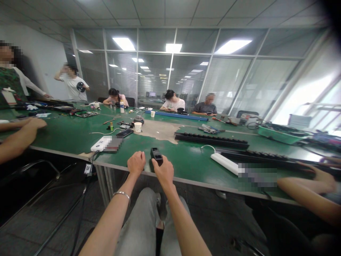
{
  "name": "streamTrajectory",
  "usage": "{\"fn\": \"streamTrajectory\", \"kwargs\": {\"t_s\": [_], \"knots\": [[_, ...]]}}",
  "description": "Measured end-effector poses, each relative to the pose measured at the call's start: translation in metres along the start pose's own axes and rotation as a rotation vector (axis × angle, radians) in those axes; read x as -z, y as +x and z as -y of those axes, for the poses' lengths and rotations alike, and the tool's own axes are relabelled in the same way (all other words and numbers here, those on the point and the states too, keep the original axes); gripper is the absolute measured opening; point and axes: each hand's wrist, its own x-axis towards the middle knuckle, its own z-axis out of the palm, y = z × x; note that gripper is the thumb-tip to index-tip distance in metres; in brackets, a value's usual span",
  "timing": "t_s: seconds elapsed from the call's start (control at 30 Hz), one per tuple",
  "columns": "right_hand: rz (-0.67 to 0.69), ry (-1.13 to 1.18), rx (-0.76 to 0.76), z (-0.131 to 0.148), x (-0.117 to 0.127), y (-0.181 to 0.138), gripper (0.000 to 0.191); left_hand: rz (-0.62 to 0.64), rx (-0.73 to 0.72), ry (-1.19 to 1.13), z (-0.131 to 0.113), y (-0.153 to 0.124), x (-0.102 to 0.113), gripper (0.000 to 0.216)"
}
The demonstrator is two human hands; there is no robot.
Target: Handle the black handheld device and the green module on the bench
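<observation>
A small black rectangular device [156, 155] stands at the table's near edge, with two dark recesses on its upper face. My right hand [164, 170] is wrapped round its near end, the thumb lying along the side. To the left of the device, and apart from it, my left hand [136, 164] is closed in a loose fist above the table edge. Nothing sticks out of that fist; the inside of the palm is hidden. A metal bangle [123, 195] circles my left wrist.
Left on the green table [133, 145] lie a white power strip [99, 143], a phone [124, 133] and a paper cup [137, 127]. Right are a black slotted rail [211, 139], another white strip [227, 163] and a green basket [279, 134]. Other people's arms reach in from both sides.
</observation>
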Motion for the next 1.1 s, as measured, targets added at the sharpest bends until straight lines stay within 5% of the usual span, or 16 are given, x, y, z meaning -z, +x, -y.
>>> {"fn": "streamTrajectory", "kwargs": {"t_s": [0.27,0.5,0.7,0.9,1.1], "knots": [[-0.206,0.209,0.082,-0.033,0.030,0.026,0.051,0.033,0.012,-0.004,-0.002,-0.001,0.004,0.042],[-0.136,0.030,-0.024,-0.089,0.016,0.022,0.049,0.015,-0.007,0.014,-0.001,0.000,0.002,0.043],[-0.085,-0.109,0.003,-0.090,0.010,0.016,0.052,0.034,0.006,0.009,-0.003,-0.001,0.007,0.041],[-0.173,-0.139,0.118,-0.091,0.007,0.006,0.084,0.047,0.007,0.011,-0.006,-0.003,0.014,0.040],[-0.196,-0.148,0.141,-0.092,0.006,0.001,0.084,0.030,-0.003,0.033,-0.007,-0.003,0.013,0.041]]}}
